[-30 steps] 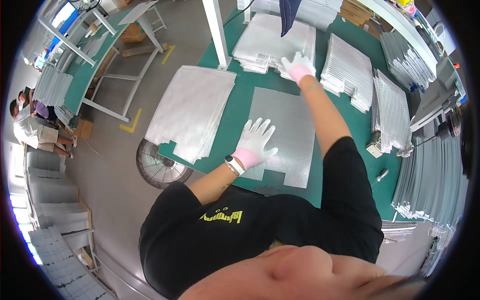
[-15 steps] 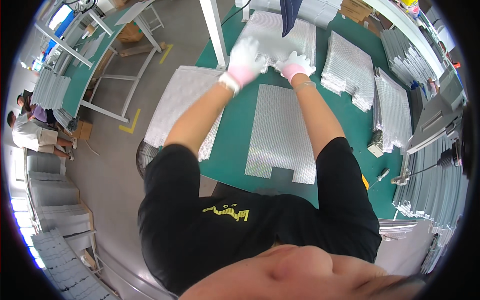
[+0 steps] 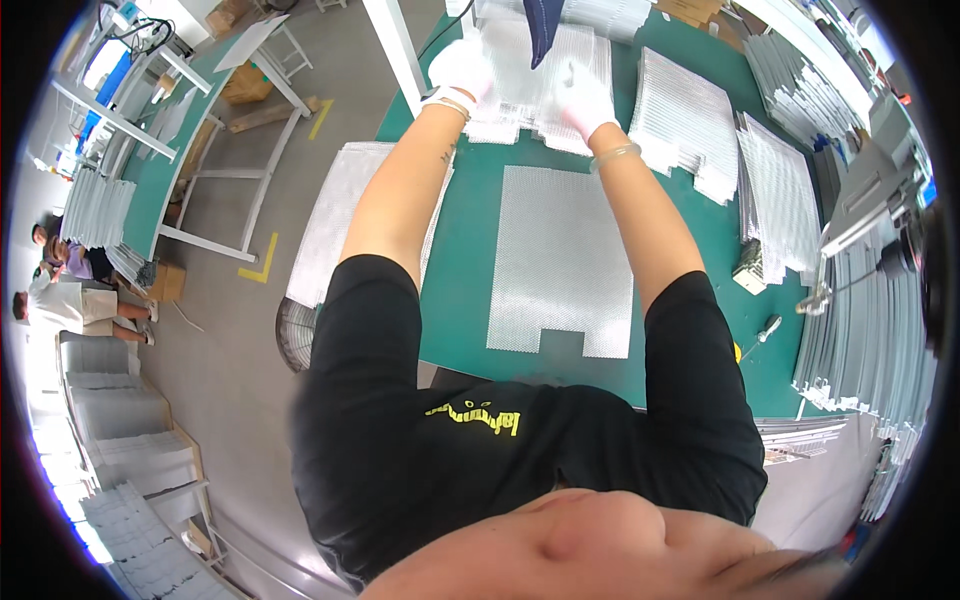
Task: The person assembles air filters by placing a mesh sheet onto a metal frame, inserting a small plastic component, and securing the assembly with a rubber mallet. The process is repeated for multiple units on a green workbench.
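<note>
Both my hands wear white gloves and reach to the far side of the green table, over a stack of silvery perforated sheets. My left hand is at the stack's left edge; glare washes out its fingers. Toward the right side of the stack, my right hand lies with its fingers stretched forward, holding nothing visible. Between my forearms a single perforated sheet, notched along its near edge, rests flat on the table.
More perforated sheets lie in a left stack and a right stack. A white post rises beside my left hand, and dark blue cloth hangs above the far stack. A screwdriver lies at right. Two people stand far left.
Both hands have moved farther from me over the far stack, the left one also leftward to its edge. The single sheet still lies flat; the view has shifted slightly.
</note>
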Demonstrator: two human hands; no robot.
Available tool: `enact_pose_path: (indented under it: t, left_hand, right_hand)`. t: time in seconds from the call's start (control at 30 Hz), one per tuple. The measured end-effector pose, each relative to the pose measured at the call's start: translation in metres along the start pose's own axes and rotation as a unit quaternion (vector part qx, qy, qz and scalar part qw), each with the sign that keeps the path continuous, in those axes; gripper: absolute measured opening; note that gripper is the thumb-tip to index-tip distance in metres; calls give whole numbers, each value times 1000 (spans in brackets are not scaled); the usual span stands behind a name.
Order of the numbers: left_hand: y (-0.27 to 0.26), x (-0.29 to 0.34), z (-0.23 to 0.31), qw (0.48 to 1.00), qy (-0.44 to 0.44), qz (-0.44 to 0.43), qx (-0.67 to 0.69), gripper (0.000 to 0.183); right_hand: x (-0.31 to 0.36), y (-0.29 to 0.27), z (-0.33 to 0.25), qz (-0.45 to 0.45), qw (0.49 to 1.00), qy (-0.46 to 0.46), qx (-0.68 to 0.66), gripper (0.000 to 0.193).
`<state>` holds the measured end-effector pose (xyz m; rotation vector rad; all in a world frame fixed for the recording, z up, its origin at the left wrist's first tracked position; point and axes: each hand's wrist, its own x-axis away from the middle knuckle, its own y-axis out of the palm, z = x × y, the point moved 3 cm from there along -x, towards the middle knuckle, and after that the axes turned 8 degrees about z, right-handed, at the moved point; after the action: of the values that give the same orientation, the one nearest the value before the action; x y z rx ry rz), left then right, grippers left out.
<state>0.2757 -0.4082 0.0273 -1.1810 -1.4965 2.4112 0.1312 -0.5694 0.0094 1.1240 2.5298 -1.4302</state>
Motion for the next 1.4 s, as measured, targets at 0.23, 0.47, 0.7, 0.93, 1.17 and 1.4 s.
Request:
enact_pose_path:
  t: [0.23,0.47,0.7,0.93,1.17,1.4]
  left_hand:
    - [-29,61,-16,649,-244,-33,720,82]
    - [-80,198,18,736,-172,-59,652,85]
    - [-4,176,-30,366,-336,-123,859,51]
    - [9,186,-23,408,-413,-188,793,47]
    - [-26,151,-17,805,-95,-189,554,47]
    - [-37,80,-13,508,-158,-230,815,46]
  right_hand:
    - [45,-84,37,210,906,-33,-366,66]
    - [172,-96,56,159,888,-49,-428,54]
    - [171,-98,37,172,906,-81,-379,62]
    - [179,-95,54,-36,834,79,-545,53]
    - [211,-139,64,44,781,55,-621,48]
    - [270,-191,73,174,738,67,-649,54]
